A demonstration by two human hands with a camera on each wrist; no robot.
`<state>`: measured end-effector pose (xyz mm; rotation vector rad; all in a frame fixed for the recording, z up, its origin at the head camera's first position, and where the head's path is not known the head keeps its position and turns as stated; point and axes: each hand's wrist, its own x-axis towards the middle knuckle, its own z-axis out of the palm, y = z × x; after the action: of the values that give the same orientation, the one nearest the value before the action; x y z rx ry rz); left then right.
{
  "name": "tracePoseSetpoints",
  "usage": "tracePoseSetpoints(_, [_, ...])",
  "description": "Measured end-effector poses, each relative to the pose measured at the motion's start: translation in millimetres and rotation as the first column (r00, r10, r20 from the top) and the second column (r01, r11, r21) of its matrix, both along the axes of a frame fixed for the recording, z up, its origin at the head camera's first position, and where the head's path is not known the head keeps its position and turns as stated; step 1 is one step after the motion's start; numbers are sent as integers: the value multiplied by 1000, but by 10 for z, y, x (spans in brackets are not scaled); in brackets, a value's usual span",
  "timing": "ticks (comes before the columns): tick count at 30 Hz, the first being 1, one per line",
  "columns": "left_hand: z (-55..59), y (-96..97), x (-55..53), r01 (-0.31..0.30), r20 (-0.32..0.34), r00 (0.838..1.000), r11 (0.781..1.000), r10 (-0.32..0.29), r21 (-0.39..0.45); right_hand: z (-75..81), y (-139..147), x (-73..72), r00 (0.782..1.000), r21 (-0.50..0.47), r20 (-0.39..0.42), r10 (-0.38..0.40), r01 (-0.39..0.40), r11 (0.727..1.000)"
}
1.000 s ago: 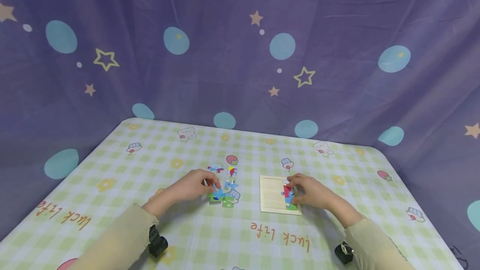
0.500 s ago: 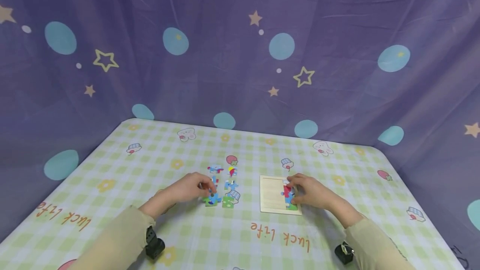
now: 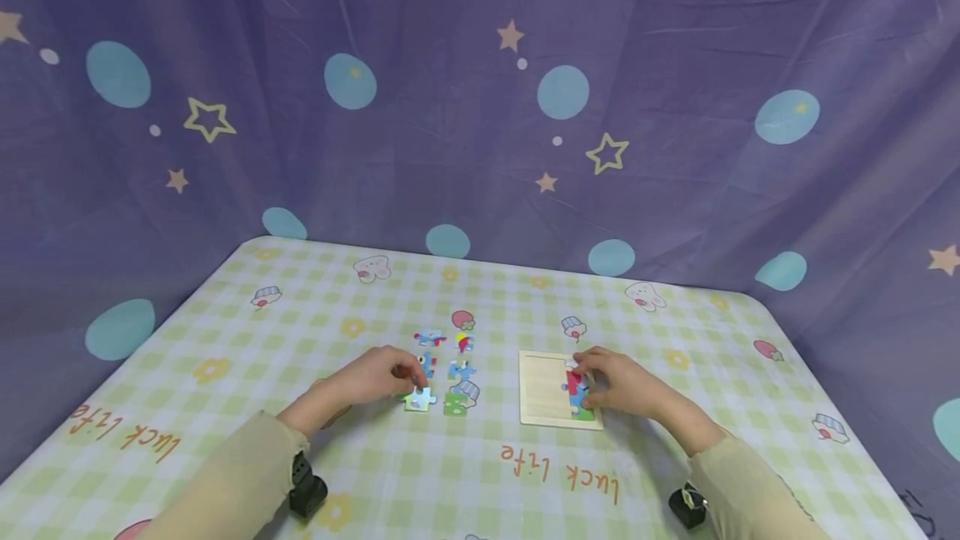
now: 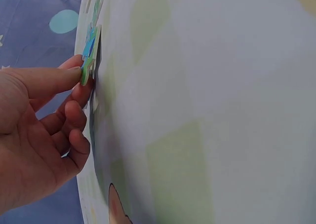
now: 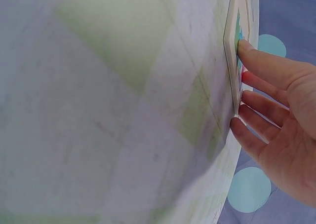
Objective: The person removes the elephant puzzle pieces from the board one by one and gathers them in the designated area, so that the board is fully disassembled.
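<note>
1 puzzle piece (image 3: 418, 401), showing green and pale blue, is held by the left hand (image 3: 378, 375), which pinches its edge between thumb and fingertips. That grip is nearly closed, with only the piece between the tips; in the left wrist view the remaining fingers curl loosely toward the palm. The piece is just above or against the cloth; I cannot tell which.

5 loose pieces lie flat around it, taking 12 o'clock as the far side of the table. At 12 o'clock, just beyond the fingers, is a blue-and-red piece (image 3: 425, 363), with a red-and-blue piece (image 3: 430, 337) farther out. At 1 o'clock lies a yellow-and-red piece (image 3: 465, 343), at 2 o'clock a blue piece (image 3: 462, 370), and at 3 o'clock, near, a green piece (image 3: 455, 404).

Well apart, also at 3 o'clock, sits a shallow wooden tray (image 3: 542, 390). Bare wood shows on its 9 o'clock side; an assembled strip (image 3: 576, 394) fills its 3 o'clock side. Over that side is the right hand (image 3: 622, 382), its thumb and forefinger set wide apart. The thumb tip rests on the strip, and the other fingers spread loosely beside the frame; how firmly they bear on it I cannot tell. Green-and-white checked cloth (image 3: 495, 486) lies beneath.
</note>
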<state>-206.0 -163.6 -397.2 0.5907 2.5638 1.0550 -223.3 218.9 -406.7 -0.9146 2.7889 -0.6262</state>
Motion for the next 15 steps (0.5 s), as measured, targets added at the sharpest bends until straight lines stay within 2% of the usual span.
tracePoseSetpoints(6, [-13,9,-4,-11,8,1000,1000,11,1,-11,1,9,1000,-12,-20,4,-4,1000])
tracePoseSetpoints(15, [-11,6,-2,-21,7,1000,1000,21,-7,6,-3,2,1000,13,0,-8,8,1000])
